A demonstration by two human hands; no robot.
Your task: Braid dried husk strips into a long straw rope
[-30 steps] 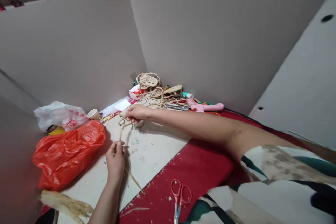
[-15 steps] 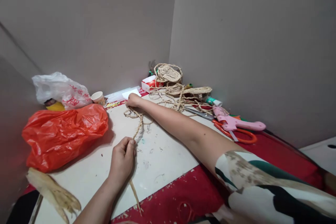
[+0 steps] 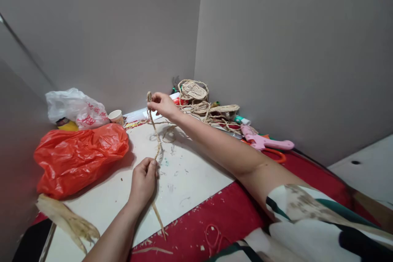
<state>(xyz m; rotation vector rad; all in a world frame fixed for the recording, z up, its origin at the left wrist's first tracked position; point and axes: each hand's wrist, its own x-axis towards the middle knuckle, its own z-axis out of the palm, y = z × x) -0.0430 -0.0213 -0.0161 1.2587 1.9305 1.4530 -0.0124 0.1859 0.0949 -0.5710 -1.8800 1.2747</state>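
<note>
A twisted straw rope (image 3: 155, 131) runs taut between my two hands above a white board (image 3: 190, 174). My right hand (image 3: 162, 104) is raised off the board and pinches the rope's far end. My left hand (image 3: 143, 180) rests on the board with its fingers closed round the rope's near part. Loose straw ends (image 3: 159, 223) trail out below the left hand toward the red surface.
An orange plastic bag (image 3: 78, 155) lies left of the board, a white bag (image 3: 76, 108) and paper cup (image 3: 116, 116) behind it. Woven straw pieces (image 3: 196, 94), a pink glue gun (image 3: 264, 141) and orange-handled scissors (image 3: 273, 153) crowd the corner. Dry husks (image 3: 66, 221) lie front left.
My right hand has lifted from the board, pulling the rope's far end up and taut. The left hand has stayed put, and the camera view has shifted slightly.
</note>
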